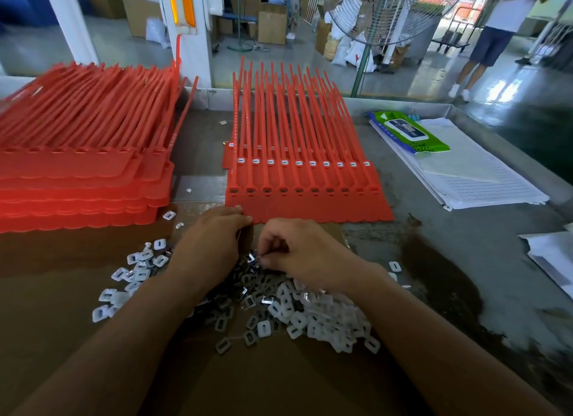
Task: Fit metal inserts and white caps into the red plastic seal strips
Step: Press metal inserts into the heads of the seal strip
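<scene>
Sheet of red seal strips lies flat at table centre, just beyond both hands. The long axis of each strip runs away from the person: locking heads form the near row, and the tails point to the far edge, rising slightly. Near-row sockets show dark metal. A second row of heads farther back carries fitted caps. A stack of red strips sits to the left, with tails angled away and to the right.

Left hand: fingers curled, tips touching the sheet's near-left corner. Whether it holds anything cannot be told.

Right hand: fingers curled, tips pinching one metal insert just above the pile.

The hands sit close together but do not touch.

Loose white caps, mixed with further inserts, lie on cardboard between the forearms, which partly cover them. A green wipes packet and lined paper forms lie to the right, well apart. A pedestal fan stands beyond the table.
</scene>
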The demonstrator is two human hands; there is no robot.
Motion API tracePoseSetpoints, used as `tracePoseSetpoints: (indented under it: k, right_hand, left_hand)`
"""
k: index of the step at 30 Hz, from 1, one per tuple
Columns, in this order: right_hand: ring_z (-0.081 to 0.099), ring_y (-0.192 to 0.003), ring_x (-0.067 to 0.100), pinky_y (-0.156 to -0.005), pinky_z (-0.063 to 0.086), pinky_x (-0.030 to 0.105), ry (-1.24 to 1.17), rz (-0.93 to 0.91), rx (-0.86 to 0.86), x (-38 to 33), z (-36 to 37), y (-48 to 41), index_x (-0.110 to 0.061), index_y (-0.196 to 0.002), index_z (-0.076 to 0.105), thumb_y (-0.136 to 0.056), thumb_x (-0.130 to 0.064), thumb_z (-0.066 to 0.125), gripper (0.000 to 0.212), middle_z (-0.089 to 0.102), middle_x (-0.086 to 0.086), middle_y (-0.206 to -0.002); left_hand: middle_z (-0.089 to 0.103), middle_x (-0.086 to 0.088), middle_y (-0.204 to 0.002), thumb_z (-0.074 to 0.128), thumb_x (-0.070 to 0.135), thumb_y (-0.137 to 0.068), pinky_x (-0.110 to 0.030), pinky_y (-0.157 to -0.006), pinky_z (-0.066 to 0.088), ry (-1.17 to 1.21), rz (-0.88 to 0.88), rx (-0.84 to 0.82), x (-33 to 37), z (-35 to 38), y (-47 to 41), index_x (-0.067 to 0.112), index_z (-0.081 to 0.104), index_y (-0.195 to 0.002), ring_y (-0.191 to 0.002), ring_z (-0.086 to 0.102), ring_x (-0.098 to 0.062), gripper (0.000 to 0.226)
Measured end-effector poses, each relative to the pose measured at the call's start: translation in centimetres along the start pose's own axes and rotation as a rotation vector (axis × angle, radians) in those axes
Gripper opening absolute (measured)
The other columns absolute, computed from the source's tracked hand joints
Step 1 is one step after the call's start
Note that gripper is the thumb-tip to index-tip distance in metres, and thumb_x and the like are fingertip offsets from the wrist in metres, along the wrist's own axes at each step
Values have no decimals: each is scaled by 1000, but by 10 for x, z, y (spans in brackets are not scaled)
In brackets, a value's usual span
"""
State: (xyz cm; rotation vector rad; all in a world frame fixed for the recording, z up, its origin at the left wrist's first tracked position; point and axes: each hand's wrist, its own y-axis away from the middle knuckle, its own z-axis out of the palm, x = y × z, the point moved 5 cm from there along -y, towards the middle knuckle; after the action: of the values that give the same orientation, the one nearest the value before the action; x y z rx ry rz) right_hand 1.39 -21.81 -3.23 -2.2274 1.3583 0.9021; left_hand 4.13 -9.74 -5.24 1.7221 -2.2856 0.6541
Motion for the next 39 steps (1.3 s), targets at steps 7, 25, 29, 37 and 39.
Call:
tracePoseSetpoints:
  k: [7,25,29,37,39]
  right_hand:
    - [57,-69,-13,-68,45,4,-124,17,74,4,-16,5,-16,-94,69,-85,-5,61,16,60,-21,-70]
    - [52,-62,-16,-57,40,1,-75,30,3,2,-10,8,-30,-71,58,-80,-7,66,26,56,-19,-68]
    - [54,-63,-16,-58,41,1,-83,26,-8,2,-9,8,-21,-76,65,-77,-6,70,15,57,-22,-68]
    - [54,-62,-13,-58,43,4,-81,16,3,2,-11,8,-21,-77,66,-76,0,66,21,58,-19,-69]
    - [54,-63,-13,-58,42,4,-84,15,13,3,-11,8,-22,-78,66,-78,-3,66,18,58,-18,-69]
  left_hand:
    - [45,-2,-137,46,5,-86,-29,-102,29,-4,-4,-12,-1,1,0,18,56,-122,-127,38,-17,40]
    - [47,-2,-136,48,9,-87,-30,-101,31,-19,6,-12,2,-1,2,17,57,-121,-126,39,-18,36]
    - [48,-2,-135,48,8,-87,-29,-100,31,-16,8,-9,4,-3,2,17,57,-121,-126,40,-17,36]
    - [48,-2,-135,47,9,-88,-28,-99,31,-5,4,-2,3,-4,3,18,58,-120,-125,41,-18,35]
    - [48,-2,-135,48,10,-88,-29,-99,31,5,0,-1,3,-3,2,17,59,-119,-125,41,-18,34]
